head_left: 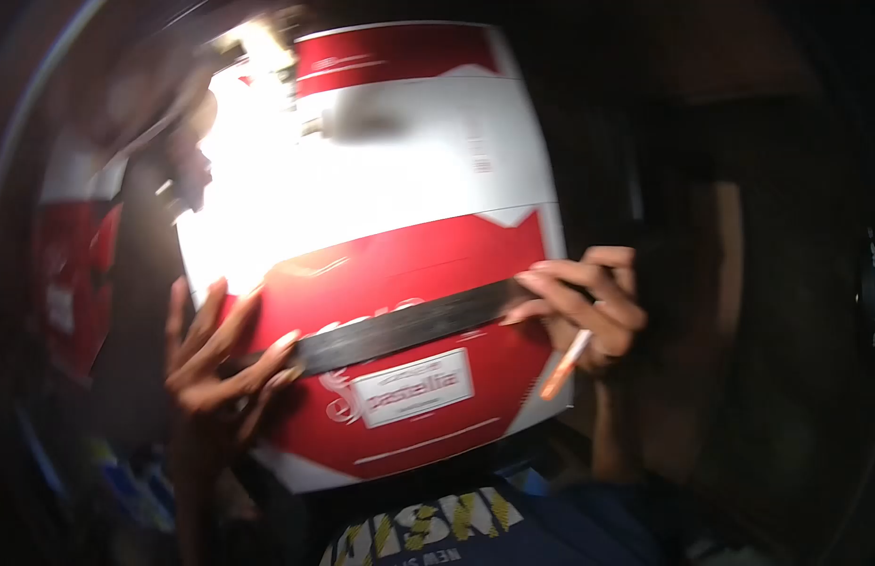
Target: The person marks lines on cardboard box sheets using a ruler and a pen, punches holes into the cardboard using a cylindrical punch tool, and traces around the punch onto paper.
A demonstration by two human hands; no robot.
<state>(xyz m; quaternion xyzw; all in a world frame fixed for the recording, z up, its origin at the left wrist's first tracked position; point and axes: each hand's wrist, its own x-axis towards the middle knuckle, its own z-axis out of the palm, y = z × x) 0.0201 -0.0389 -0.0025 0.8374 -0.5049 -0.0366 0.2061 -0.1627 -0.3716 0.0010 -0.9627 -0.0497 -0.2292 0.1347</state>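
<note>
"What's biggest?"

"The red-and-white printed sheet (400, 245), spread across the middle and up to twelve o'clock, with glare towards eleven."

"And on it?"

"A dark flat strip (400, 335), slanting from eight o'clock up to three."

"The hands?"

"The left hand (216, 368) is at eight, palm down, fingers spread apart, some on the sheet and the nearest ones at the strip's end. The right hand (588, 307) reaches in from three, knuckles bent, its fingers and thumb clamped on the strip's other end."

"Anything smaller?"

"A slim orange-and-white stick (565, 365) at four, against the right hand's lower fingers."
</note>
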